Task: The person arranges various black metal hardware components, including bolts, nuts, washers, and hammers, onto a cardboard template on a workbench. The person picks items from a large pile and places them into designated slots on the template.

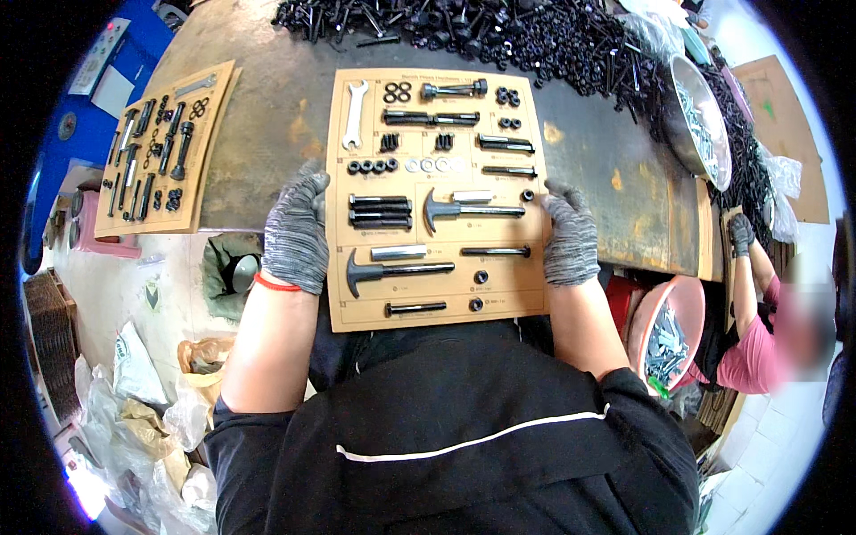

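My left hand and my right hand, both in grey striped knit gloves, grip the side edges of a tan cardboard hardware board. It is held upright in front of my body, at the table's near edge. Mounted on it are a silver open-end wrench at the top left and two black T-shaped bolts with curved heads, one upper and one lower. Around these sit several black bolts, black nuts, silver washers and silver sleeves. The thumbs lie at the board's edges; most other fingers are hidden.
Similar boards lie on the table's left. A heap of black bolts and nuts covers its far side. A metal bowl and a pink basin hold silver hardware. A co-worker's gloved hand is at the right; plastic bags lie lower left.
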`<state>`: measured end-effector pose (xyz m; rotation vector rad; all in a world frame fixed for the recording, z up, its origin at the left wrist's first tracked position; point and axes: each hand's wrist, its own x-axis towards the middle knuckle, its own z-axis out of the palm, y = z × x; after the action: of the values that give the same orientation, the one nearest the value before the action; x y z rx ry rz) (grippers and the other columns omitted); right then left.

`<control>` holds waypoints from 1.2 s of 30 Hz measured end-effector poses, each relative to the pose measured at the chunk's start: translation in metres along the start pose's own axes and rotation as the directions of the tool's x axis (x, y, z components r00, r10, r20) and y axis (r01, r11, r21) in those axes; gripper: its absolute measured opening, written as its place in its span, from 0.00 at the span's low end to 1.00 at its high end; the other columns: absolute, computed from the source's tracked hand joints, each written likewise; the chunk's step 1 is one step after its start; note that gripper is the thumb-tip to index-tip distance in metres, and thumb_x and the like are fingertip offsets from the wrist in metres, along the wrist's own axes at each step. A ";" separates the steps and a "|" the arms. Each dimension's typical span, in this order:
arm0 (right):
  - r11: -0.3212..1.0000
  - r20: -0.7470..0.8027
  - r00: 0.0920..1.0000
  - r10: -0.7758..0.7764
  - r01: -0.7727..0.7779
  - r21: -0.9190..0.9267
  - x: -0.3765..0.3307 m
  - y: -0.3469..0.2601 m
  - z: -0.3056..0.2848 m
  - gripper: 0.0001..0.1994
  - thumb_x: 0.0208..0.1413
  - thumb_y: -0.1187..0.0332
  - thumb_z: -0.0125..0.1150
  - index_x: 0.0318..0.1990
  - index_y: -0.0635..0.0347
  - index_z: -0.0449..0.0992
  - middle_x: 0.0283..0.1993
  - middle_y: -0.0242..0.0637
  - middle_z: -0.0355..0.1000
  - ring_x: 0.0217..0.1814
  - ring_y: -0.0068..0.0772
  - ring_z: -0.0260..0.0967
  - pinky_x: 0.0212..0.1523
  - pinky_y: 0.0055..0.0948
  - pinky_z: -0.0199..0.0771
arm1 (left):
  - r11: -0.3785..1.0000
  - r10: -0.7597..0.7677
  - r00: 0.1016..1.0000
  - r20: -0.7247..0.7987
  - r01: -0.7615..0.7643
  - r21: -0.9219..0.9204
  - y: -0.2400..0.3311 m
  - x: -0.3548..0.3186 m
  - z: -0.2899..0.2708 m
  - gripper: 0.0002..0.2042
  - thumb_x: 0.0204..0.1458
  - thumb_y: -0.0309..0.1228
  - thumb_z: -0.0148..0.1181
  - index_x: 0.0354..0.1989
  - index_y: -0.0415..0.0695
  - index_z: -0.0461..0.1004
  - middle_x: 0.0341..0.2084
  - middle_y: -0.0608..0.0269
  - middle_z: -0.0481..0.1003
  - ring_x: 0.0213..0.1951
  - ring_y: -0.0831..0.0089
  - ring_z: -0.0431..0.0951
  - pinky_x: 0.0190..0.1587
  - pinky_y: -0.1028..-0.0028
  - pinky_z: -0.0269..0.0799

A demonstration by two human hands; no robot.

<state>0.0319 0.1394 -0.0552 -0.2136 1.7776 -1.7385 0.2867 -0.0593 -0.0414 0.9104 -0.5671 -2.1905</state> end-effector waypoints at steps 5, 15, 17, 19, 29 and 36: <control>0.996 0.013 1.000 0.023 -0.024 0.092 0.004 0.001 -0.006 0.15 0.48 0.77 0.60 0.46 0.58 0.72 0.41 0.36 0.72 0.44 0.29 0.68 0.48 0.27 0.67 | 0.998 -0.021 0.998 -0.055 0.017 -0.067 0.002 0.003 -0.007 0.18 0.55 0.29 0.50 0.51 0.30 0.68 0.42 0.48 0.76 0.45 0.60 0.77 0.51 0.66 0.73; 0.995 0.176 0.981 -0.083 0.073 0.066 0.013 -0.038 0.029 0.13 0.49 0.77 0.58 0.44 0.58 0.73 0.41 0.34 0.72 0.44 0.28 0.68 0.50 0.27 0.68 | 0.945 0.089 0.983 0.160 -0.032 -0.325 0.034 -0.030 -0.030 0.21 0.56 0.31 0.46 0.53 0.25 0.65 0.49 0.41 0.72 0.52 0.57 0.74 0.57 0.63 0.68; 0.996 0.172 0.981 -0.086 0.083 0.027 0.013 -0.055 0.056 0.13 0.49 0.77 0.57 0.44 0.59 0.73 0.40 0.34 0.72 0.44 0.28 0.68 0.50 0.27 0.68 | 0.941 0.125 0.984 0.123 -0.078 -0.329 0.051 -0.041 -0.030 0.22 0.56 0.31 0.45 0.54 0.25 0.64 0.51 0.40 0.70 0.53 0.57 0.73 0.59 0.62 0.67; 0.994 0.269 0.957 -0.106 0.100 0.035 0.028 -0.063 0.068 0.12 0.49 0.77 0.56 0.43 0.60 0.73 0.39 0.35 0.73 0.42 0.29 0.69 0.49 0.28 0.70 | 0.917 0.154 0.987 0.044 -0.126 -0.379 0.058 -0.047 -0.031 0.23 0.55 0.31 0.46 0.55 0.26 0.63 0.51 0.41 0.70 0.53 0.57 0.73 0.58 0.62 0.68; 0.986 0.590 0.804 -0.071 0.145 -0.078 0.059 -0.088 0.231 0.11 0.49 0.76 0.57 0.42 0.60 0.74 0.39 0.36 0.73 0.42 0.29 0.69 0.46 0.30 0.72 | 0.798 0.365 0.897 -0.251 -0.440 -0.412 0.124 -0.083 -0.064 0.22 0.56 0.34 0.46 0.56 0.31 0.65 0.51 0.47 0.71 0.52 0.59 0.72 0.56 0.62 0.68; 0.997 0.744 0.668 0.011 0.051 -0.061 0.101 -0.063 0.370 0.09 0.50 0.77 0.56 0.40 0.60 0.74 0.37 0.33 0.73 0.38 0.28 0.69 0.42 0.27 0.73 | 0.674 0.458 0.744 -0.487 -0.647 -0.356 0.154 -0.078 -0.094 0.23 0.58 0.36 0.42 0.58 0.32 0.63 0.54 0.48 0.70 0.55 0.59 0.70 0.60 0.61 0.64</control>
<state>0.1316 -0.2323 -0.0002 -0.8570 1.2082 -1.2936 0.4619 -0.1168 0.0247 0.6918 -0.0476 -1.4333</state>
